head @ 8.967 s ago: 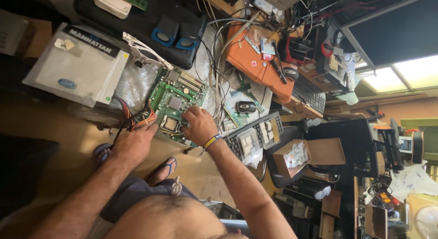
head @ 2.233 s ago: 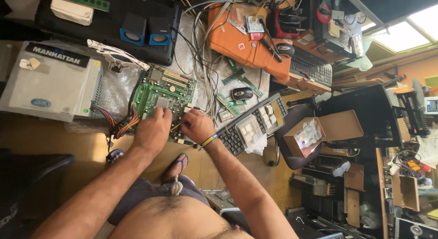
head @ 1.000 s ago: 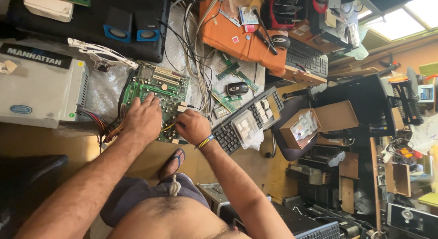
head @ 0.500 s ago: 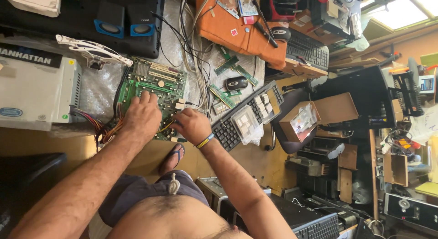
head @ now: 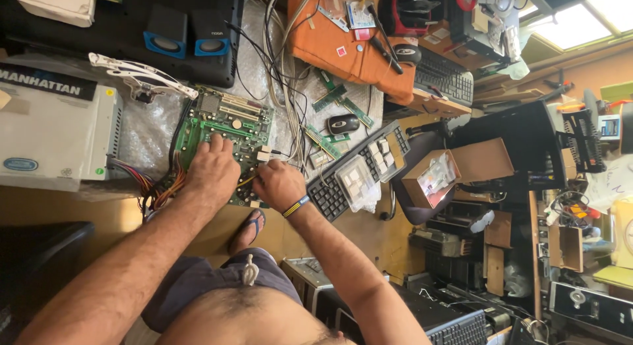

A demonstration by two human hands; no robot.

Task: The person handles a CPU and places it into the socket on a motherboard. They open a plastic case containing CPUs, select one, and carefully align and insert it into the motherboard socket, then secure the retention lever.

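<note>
Cluttered with cables, boards and boxes, a wooden workbench (head: 79,213) fills the frame beneath a person bent over a green rectangular computer motherboard (head: 227,137). The left hand (head: 212,172) lies palm-down on the board's near half, fingers loosely spread and flat against the components, gripping nothing. The right hand (head: 278,185), a striped band at its wrist, is curled into a half-closed pinch at the board's right edge, fingertips against a small connector there; whether it has hold of anything cannot be told.

The motherboard lies flat on clear bubble wrap (head: 145,131), between a grey metal computer case (head: 56,137) on the left and a black keyboard (head: 359,170) on the right. Its long axis runs from the near edge of the bench away from the person, the row of pale expansion slots at the far end. A bundle of red, orange and yellow wires (head: 158,187) runs from the case to the board's near left corner.

The case carries a dark strip label along its top and a small blue oval badge near its lower edge. Beyond the board stand two blue-and-black desktop speakers (head: 188,35), an orange fabric pouch (head: 349,45) bearing small square stickers, and a black computer mouse (head: 343,123). An open brown cardboard box (head: 455,170) holding small packets sits to the right.
</note>
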